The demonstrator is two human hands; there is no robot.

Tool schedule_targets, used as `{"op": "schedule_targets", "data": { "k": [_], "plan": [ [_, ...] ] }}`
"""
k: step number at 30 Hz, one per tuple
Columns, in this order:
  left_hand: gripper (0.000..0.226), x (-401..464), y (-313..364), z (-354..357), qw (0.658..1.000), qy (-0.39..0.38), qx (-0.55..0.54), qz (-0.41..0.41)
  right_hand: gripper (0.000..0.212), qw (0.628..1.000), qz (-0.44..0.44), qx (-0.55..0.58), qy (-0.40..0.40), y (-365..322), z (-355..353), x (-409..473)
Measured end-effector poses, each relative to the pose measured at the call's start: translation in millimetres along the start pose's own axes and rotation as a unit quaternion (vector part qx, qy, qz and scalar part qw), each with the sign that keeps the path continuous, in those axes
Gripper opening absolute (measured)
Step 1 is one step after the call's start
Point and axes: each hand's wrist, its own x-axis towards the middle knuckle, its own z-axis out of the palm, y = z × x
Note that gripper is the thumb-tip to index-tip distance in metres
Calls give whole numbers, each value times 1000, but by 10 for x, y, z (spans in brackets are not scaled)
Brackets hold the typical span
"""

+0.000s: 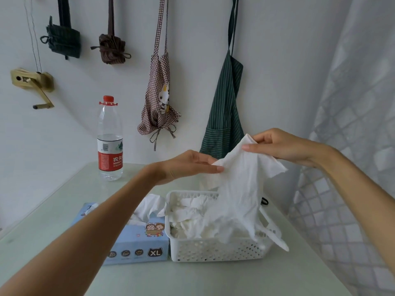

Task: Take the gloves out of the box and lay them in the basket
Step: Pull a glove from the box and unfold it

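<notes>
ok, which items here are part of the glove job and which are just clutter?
Job: glove pinched by left hand and right hand; blue box; white basket with gloves inside.
Clutter: water bottle; checked apron; green striped apron.

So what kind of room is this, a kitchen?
Probably a home kitchen or utility corner, though I can't be sure. A green striped apron and a red checked apron hang on the white wall, and a clear plastic water bottle stands on the pale glass-topped table.
</notes>
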Motion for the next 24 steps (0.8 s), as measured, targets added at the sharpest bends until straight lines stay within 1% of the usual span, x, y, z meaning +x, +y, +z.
{"op": "schedule_targets", "data": {
  "k": [2,3,6,8,11,13,15,17,19,20,22,24],
  "plan": [
    [13,14,-47,2,999,22,29,1,23,999,-3,11,45,68,42,42],
    [12,25,-78,1,999,35,35,7,23,998,-3,20,67,107,65,72],
    [19,39,-161,-3,996,78,26,23,26,992,-4,29,125,210,147,181],
    [19,43,-204,5,995,96,32,25,31,984,-17,-9,177,258,202,261],
    [18,44,-253,31,988,151,29,33,31,953,-44,-86,287,259,335,333],
    [21,52,-262,51,975,218,12,43,37,922,-61,-150,353,248,442,342],
    [21,44,-252,77,958,285,-3,47,38,893,-83,-200,395,236,568,346],
    [18,35,-240,101,940,337,-30,40,31,881,-109,-228,400,203,696,359],
    [17,-2,-248,101,921,383,-66,24,25,883,-133,-243,379,108,840,377],
    [17,-27,-264,91,910,407,-81,16,26,888,-142,-238,366,44,910,386],
    [16,-103,-304,69,885,454,-107,4,36,902,-149,-216,342,-103,1062,413],
    [16,-195,-334,55,852,510,-120,14,39,915,-152,-176,331,-244,1218,458]
  ]
}}
